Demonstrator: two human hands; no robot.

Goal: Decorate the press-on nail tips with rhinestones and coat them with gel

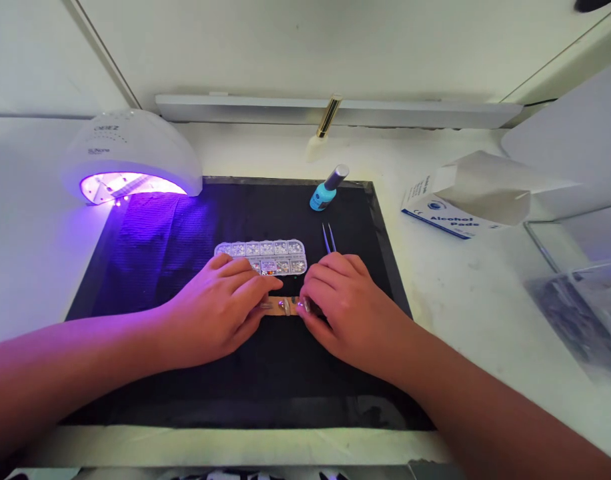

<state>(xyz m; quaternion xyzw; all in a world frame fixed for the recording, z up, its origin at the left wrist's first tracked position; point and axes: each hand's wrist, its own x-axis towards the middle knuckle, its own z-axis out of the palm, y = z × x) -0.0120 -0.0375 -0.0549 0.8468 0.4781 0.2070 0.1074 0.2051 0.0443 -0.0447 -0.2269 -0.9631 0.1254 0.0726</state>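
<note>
A tan strip (274, 311) lies crosswise on the black mat, with small shiny false nails (285, 306) standing on it. My left hand (223, 307) has its fingers closed about the strip's left end, the index finger reaching over it. At the strip's right end my right hand (343, 307) is closed, thumb and fingers pinching a small glossy false nail (304, 305). The right fingers partly hide that nail. Just beyond both hands is a clear rhinestone case (265, 248) with several compartments. Tweezers (328, 237) lie beyond my right hand, which covers their rear part.
A white nail lamp (135, 150) glows purple at the back left, over a dark ribbed cloth (155, 233). Behind the tweezers stands a blue polish bottle (324, 195); a gold-capped bottle (327, 120) is farther back. An open alcohol pads box (450, 217) sits right of the mat (210, 393).
</note>
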